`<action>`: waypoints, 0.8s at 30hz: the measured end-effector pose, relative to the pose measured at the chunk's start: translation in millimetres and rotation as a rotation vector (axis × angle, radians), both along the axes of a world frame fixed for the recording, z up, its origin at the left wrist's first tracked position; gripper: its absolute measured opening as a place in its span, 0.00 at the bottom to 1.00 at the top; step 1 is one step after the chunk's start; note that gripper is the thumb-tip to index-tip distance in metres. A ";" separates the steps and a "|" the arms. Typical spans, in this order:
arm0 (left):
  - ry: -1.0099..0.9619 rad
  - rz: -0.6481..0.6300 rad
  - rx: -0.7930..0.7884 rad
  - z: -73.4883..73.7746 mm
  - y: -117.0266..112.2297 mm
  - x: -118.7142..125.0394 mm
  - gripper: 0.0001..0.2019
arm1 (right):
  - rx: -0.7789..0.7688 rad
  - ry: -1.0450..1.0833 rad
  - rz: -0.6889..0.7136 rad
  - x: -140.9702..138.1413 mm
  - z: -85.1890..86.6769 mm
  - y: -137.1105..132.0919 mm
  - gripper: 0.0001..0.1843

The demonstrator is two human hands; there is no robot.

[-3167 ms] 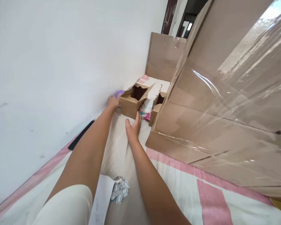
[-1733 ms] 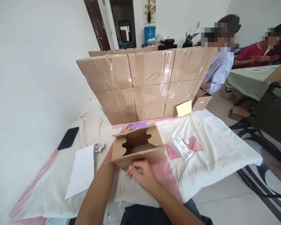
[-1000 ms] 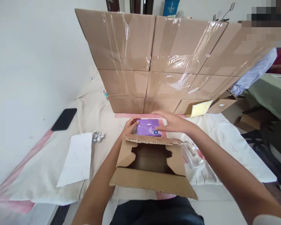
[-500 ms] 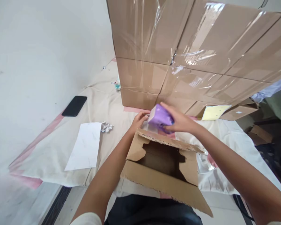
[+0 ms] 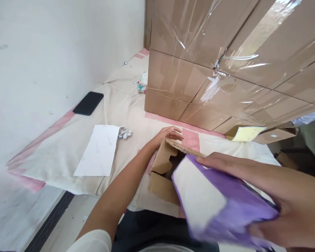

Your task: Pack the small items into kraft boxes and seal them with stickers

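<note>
My right hand [image 5: 273, 196] grips a purple and white soft pack [image 5: 212, 199], raised close to the camera and tilted over the open cardboard box [image 5: 164, 168]. Fingers of my left hand [image 5: 168, 134] curl over the box's far flap, holding it. The pack hides most of the box's opening and its right side.
A wall of taped cardboard cartons [image 5: 225, 63] stands behind the box on a cream and pink cloth [image 5: 126, 112]. A white sheet of paper [image 5: 98, 150], a small heap of labels [image 5: 124, 132] and a black phone [image 5: 88, 103] lie at left. A yellow sheet [image 5: 245, 133] leans at right.
My right hand lifted the purple pack from behind the box and brought it up over the opening, close to the camera. My left hand stays on the far flap. The view swung left.
</note>
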State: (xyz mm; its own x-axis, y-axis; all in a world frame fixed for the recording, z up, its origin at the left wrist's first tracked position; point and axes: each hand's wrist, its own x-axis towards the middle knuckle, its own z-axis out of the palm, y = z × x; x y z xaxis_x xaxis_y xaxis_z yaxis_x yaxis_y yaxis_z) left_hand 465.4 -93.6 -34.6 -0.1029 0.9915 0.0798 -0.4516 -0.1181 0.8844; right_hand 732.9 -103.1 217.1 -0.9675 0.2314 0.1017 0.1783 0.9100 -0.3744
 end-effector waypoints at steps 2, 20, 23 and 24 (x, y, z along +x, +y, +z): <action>-0.015 -0.092 -0.006 2.3 -2.2 4.9 0.32 | 0.024 -0.139 0.102 -7.4 6.4 -3.0 0.50; -0.013 -0.248 -0.053 7.4 -10.3 18.3 0.09 | 0.320 -0.459 0.105 -28.7 -54.8 4.1 0.50; -0.015 -0.233 -0.051 3.1 -6.7 18.8 0.10 | 0.414 -0.516 0.160 -36.8 -69.3 7.9 0.51; -0.013 -0.223 -0.052 2.3 -5.9 18.9 0.10 | 0.452 -0.533 0.181 -39.9 -73.7 8.4 0.50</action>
State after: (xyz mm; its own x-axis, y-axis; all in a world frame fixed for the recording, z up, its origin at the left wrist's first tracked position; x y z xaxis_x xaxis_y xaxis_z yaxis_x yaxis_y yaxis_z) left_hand 484.3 -99.5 -32.3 0.1191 0.9925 0.0285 -0.4729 0.0314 0.8805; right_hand 693.1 -94.7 143.3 -0.9314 0.1098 -0.3469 0.0637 0.9879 0.1417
